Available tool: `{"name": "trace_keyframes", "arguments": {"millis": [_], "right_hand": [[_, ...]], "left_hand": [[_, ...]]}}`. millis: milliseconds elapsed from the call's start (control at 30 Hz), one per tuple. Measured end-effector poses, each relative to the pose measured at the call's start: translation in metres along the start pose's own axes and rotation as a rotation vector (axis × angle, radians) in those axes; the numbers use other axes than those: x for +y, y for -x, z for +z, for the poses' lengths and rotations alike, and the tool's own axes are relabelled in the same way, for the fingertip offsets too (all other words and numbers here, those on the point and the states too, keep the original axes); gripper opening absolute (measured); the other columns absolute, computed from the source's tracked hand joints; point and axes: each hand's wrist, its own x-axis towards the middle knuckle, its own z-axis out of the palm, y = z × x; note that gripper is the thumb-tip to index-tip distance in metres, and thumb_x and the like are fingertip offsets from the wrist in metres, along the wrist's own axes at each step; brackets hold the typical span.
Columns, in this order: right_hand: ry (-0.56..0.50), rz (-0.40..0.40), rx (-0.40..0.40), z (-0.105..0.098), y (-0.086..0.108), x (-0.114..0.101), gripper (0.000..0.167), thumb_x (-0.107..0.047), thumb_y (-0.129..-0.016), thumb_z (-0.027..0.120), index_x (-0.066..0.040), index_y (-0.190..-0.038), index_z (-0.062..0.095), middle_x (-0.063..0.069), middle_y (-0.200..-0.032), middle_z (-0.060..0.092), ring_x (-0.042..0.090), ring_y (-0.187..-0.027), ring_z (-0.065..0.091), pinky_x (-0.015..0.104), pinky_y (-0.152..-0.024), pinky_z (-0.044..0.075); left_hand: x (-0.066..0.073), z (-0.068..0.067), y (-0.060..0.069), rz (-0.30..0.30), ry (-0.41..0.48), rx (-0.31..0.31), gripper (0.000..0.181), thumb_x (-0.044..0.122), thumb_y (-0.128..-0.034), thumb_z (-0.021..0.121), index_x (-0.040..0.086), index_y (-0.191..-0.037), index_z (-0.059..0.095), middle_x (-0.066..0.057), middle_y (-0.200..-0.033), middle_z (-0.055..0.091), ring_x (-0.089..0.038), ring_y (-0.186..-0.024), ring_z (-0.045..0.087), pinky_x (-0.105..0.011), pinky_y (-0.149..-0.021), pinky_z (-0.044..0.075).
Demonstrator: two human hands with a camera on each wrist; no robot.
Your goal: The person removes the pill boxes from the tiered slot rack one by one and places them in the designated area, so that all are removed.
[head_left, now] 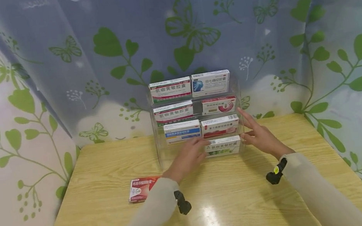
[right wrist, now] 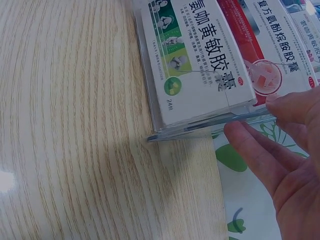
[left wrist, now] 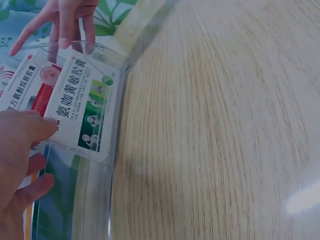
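Note:
A clear tiered rack (head_left: 163, 155) holds medicine boxes in rows. In its lowest row, at the right, stands a white and green capsule box (head_left: 222, 147). My left hand (head_left: 189, 158) is at that box's left end; in the left wrist view its thumb (left wrist: 42, 127) touches the box, with the other fingers loosely bent below. My right hand (head_left: 264, 140) is at the rack's right side, fingers spread. The right wrist view has its thumb and index fingertip near the rack's side edge, beside a red and white box (right wrist: 270, 55). Neither hand visibly grips a box.
A red capsule box (head_left: 143, 189) lies flat on the wooden table (head_left: 222, 200), left of my left forearm. More boxes fill the upper rows, among them a blue and white box (head_left: 182, 131). Patterned curtain (head_left: 154, 27) hangs close behind the rack and on both sides.

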Motion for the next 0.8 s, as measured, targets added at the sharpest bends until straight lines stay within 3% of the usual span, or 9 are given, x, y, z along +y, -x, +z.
{"name": "trace_keyframes", "arguments": {"millis": [133,300,467,633,800], "right_hand": [[-0.002,-0.006,0.005,-0.001,0.000,0.001,0.098,-0.002,-0.111,0.060,-0.050,-0.173,0.002,0.027,-0.177,0.026,0.057,-0.128,0.066,0.051,-0.094,0.066],[-0.006,-0.016,0.002,0.000,0.001,0.001,0.098,-0.003,-0.111,0.061,-0.052,-0.173,0.002,0.028,-0.177,0.026,0.057,-0.127,0.067,0.048,-0.093,0.067],[-0.013,-0.007,0.012,0.003,0.000,0.001,0.098,-0.001,-0.111,0.060,-0.052,-0.173,0.003,0.029,-0.176,0.027,0.057,-0.126,0.067,0.047,-0.091,0.068],[-0.007,-0.010,0.020,0.004,0.000,-0.001,0.098,0.000,-0.110,0.060,-0.046,-0.175,0.003,0.031,-0.175,0.028,0.058,-0.125,0.068,0.047,-0.090,0.068],[-0.009,-0.016,0.015,0.003,0.001,-0.002,0.098,0.001,-0.110,0.060,-0.046,-0.175,0.002,0.031,-0.175,0.026,0.058,-0.124,0.067,0.048,-0.090,0.068]], "left_hand": [[0.006,0.004,-0.004,-0.005,-0.017,0.066,0.035,0.018,-0.1089,0.069,0.012,-0.143,0.069,-0.010,-0.139,0.069,-0.029,-0.131,0.064,-0.044,-0.115,0.054],[0.008,0.009,-0.006,-0.028,-0.026,0.104,0.031,0.017,-0.1076,0.071,0.011,-0.138,0.072,-0.008,-0.127,0.069,-0.023,-0.114,0.067,-0.037,-0.099,0.060],[0.001,0.009,-0.003,-0.109,0.126,0.073,0.031,0.016,-0.1111,0.065,0.012,-0.142,0.070,-0.006,-0.130,0.064,-0.019,-0.109,0.067,-0.033,-0.092,0.060],[-0.005,-0.006,0.005,-0.218,0.325,0.055,0.032,0.019,-0.1135,0.061,0.014,-0.145,0.068,-0.007,-0.135,0.059,-0.022,-0.118,0.071,-0.033,-0.096,0.063],[-0.008,-0.029,0.015,-0.246,0.387,0.094,0.032,0.019,-0.1117,0.065,0.014,-0.142,0.070,-0.007,-0.131,0.059,-0.023,-0.118,0.069,-0.035,-0.095,0.064]]}}
